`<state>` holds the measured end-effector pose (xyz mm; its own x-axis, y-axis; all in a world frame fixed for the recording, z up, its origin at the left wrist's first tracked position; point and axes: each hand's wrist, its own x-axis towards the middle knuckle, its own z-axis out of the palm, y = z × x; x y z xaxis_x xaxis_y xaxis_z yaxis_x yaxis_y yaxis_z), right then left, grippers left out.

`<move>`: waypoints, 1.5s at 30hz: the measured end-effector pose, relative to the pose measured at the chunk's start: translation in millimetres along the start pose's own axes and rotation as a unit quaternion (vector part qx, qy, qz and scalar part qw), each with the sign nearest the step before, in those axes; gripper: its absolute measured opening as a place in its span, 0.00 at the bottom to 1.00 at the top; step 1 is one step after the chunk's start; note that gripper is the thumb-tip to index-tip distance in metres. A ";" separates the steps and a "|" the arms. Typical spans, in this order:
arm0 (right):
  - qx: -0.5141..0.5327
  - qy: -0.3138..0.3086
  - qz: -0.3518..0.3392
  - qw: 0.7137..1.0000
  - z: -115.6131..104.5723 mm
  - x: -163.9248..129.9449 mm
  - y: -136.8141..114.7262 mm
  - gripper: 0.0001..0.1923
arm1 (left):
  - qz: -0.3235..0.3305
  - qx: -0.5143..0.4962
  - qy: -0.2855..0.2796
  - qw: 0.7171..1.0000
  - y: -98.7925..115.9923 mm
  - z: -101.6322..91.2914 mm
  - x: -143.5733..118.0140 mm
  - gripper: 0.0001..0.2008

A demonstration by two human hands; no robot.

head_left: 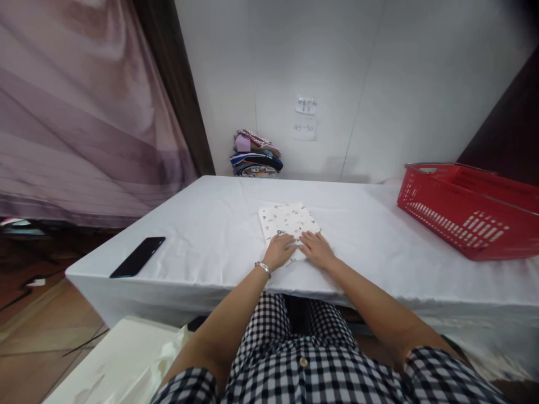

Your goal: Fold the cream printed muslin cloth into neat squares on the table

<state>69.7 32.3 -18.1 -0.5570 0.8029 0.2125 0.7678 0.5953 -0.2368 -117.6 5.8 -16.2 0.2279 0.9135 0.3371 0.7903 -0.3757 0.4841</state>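
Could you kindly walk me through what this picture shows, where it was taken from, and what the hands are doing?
There is no machine here: a person works with two bare hands. The single picture comes from a camera worn on the person's head, looking forward and down, so the arms reach in from the bottom edge.

The left hand, with a bracelet on its wrist, and the right hand both lie flat on the near edge of a folded white patterned cloth. Neither hand grips anything; the fingers are spread on the cloth.

The cloth lies on a table covered with a white sheet. A black phone lies to the left, a red plastic basket stands to the right, and a stack of folded clothes sits at the far edge by the wall.
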 end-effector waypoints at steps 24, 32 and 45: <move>-0.034 0.056 0.007 0.998 -16.7 -28.9 102.2 0.23 | -0.276 -0.346 -0.132 0.887 40.3 22.9 -28.5 0.35; 0.189 0.187 0.252 0.931 -12.1 -60.9 108.7 0.27 | -0.078 0.010 0.128 0.989 2.3 -24.4 5.5 0.14; 0.218 0.149 0.278 0.924 9.2 -16.6 88.7 0.31 | -0.274 0.100 0.021 0.956 -31.8 -27.5 26.5 0.17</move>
<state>144.1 72.0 -51.4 0.0469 0.9827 0.1790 0.6727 0.1014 -0.7329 -152.3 37.7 -0.5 -0.2714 0.9559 0.1119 0.8781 0.1984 0.4354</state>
